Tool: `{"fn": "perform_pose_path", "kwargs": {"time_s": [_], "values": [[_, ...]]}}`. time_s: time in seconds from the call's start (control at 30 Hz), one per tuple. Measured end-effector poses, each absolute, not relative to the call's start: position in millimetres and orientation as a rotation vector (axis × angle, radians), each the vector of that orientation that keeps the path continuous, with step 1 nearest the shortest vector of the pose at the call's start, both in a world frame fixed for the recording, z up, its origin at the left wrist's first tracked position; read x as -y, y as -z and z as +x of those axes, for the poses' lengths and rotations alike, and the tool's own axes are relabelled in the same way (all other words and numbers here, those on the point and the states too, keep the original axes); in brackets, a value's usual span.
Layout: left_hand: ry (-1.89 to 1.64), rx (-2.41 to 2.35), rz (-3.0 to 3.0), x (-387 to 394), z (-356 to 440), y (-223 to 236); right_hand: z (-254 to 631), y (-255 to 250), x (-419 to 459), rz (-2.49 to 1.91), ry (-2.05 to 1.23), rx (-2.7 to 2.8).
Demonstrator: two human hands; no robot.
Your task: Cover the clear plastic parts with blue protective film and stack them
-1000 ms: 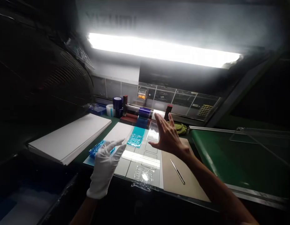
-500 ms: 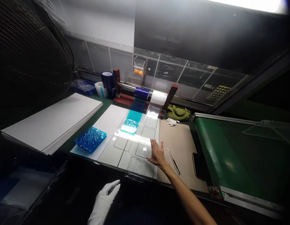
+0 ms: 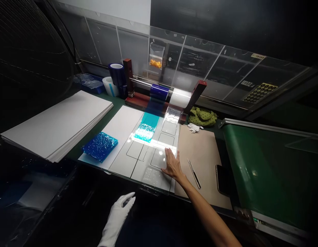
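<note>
Bare and with fingers stretched out, my right hand point(image 3: 173, 166) rests over the outlined work sheet point(image 3: 123, 164), at the right edge of a clear film strip. My left hand point(image 3: 119, 211), in a white glove, hangs before the table edge with thumb and fingers apart and nothing between them. Just left of my right hand lies a bubbly clear film piece point(image 3: 152, 176). A turquoise film strip point(image 3: 150, 121) runs down from a blue film roll point(image 3: 159, 92); beside it hangs clear film from a clear film roll point(image 3: 180, 97). A stack of blue film pieces point(image 3: 100, 146) lies to the left.
A white sheet stack point(image 3: 56, 123) lies at the left. On brown cardboard point(image 3: 200, 147) at the right are a craft knife point(image 3: 194, 173) and a phone point(image 3: 222, 180). A green conveyor belt point(image 3: 267, 175) stands farther right. Spare tape rolls point(image 3: 117, 73) stand behind, near the wooden roll holder point(image 3: 143, 103).
The camera view has tilted down and come a little closer. Both hands keep nearly the same pose; the left has risen slightly in the picture.
</note>
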State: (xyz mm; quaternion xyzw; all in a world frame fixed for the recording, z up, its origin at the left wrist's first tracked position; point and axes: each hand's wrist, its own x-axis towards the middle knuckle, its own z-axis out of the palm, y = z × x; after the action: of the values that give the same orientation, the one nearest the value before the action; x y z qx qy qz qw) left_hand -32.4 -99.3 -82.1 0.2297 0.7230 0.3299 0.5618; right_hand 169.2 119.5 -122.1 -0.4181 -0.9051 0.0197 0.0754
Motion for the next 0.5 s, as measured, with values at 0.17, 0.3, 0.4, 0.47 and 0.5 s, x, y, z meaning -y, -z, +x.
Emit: {"fn": "perform_pose_path", "kwargs": {"time_s": [0.17, 0.3, 0.4, 0.47, 0.5], "values": [[-0.794, -1.698, 0.512, 98.9, -34.3, 81.5, 167.6, 120.9, -119.6, -1.250, -0.089, 2.716], [-0.773, -1.727, 0.516, 97.7, -38.0, 83.3, 169.3, 122.6, -121.3, -1.257, -0.090, 2.707], [-0.755, -1.725, 0.502, 96.5, -40.1, 84.0, 169.8, 123.2, -123.1, -1.260, -0.095, 2.725], [-0.748, -1.726, 0.504, 95.3, -40.7, 83.6, 169.5, 123.3, -124.0, -1.258, -0.106, 2.740], [-0.743, -1.729, 0.509, 94.4, -40.9, 83.0, 169.2, 123.4, -124.4, -1.258, -0.113, 2.744]]}}
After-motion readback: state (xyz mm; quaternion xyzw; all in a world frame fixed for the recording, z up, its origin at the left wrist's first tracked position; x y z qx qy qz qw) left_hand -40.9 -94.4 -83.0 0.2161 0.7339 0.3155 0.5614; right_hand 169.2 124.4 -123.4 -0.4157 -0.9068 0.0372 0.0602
